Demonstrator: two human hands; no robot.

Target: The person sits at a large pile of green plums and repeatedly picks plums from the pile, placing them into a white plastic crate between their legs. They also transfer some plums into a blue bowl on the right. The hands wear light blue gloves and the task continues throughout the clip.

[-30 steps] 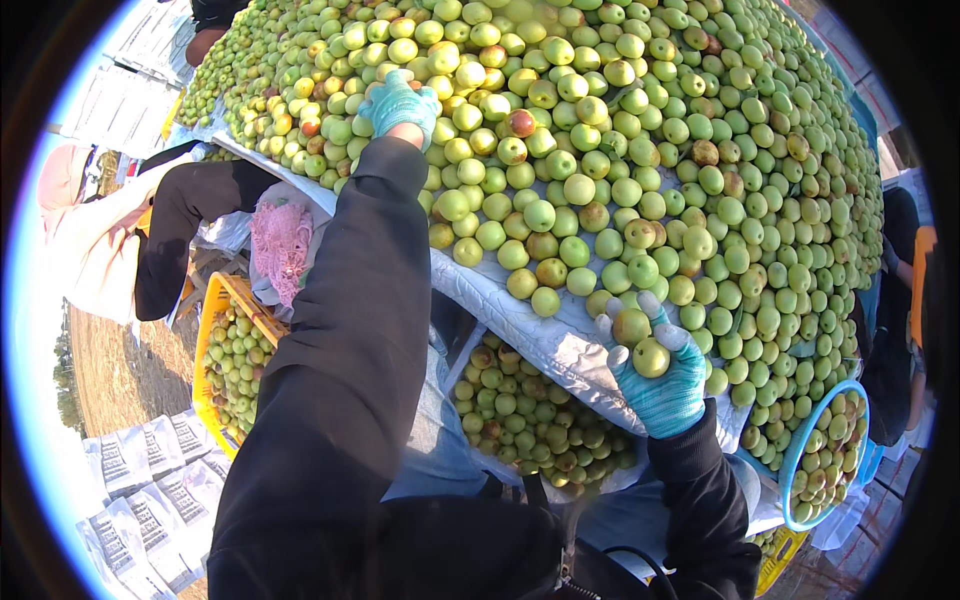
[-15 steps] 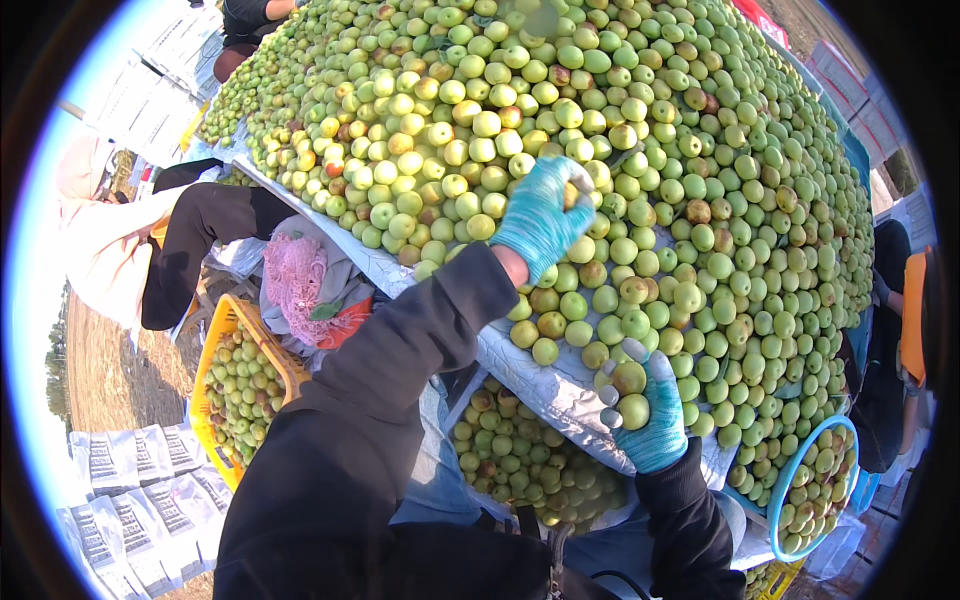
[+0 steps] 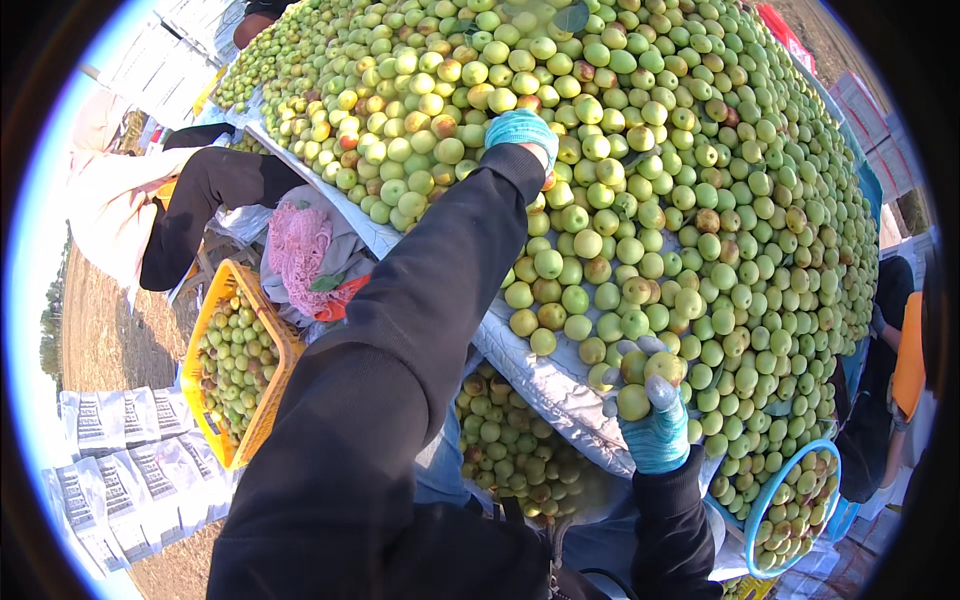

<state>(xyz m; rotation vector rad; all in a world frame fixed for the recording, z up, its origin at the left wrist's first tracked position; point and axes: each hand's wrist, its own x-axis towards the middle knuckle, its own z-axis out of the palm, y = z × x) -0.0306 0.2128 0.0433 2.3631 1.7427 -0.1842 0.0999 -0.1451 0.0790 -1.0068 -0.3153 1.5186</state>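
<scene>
A broad heap of green jujubes [image 3: 430,150], some with reddish-brown patches, spreads in front of me. My left hand [image 3: 522,135], in a teal glove, reaches far over the heap with its back toward me. Its fingers are bent down out of sight among the fruit, so what they touch is hidden. Nearer to me, my right hand [image 3: 657,430], in a teal glove with grey fingertips, is turned palm up. Its fingers curl round a few jujubes [image 3: 633,403] just above the near edge of the heap.
Below the pale sheet's edge [image 3: 560,400] lies a container of jujubes [image 3: 520,455]. A yellow crate [image 3: 205,385] of fruit stands left, a blue-rimmed basket [image 3: 770,490] right. Pink netting [image 3: 298,245] lies near the crate. Other people sit at left [image 3: 215,195] and right [image 3: 880,420].
My left hand has moved forward and slightly left, deeper over the heap, its fingers now turned out of view. My right hand stays in nearly the same place, with jujubes still in it.
</scene>
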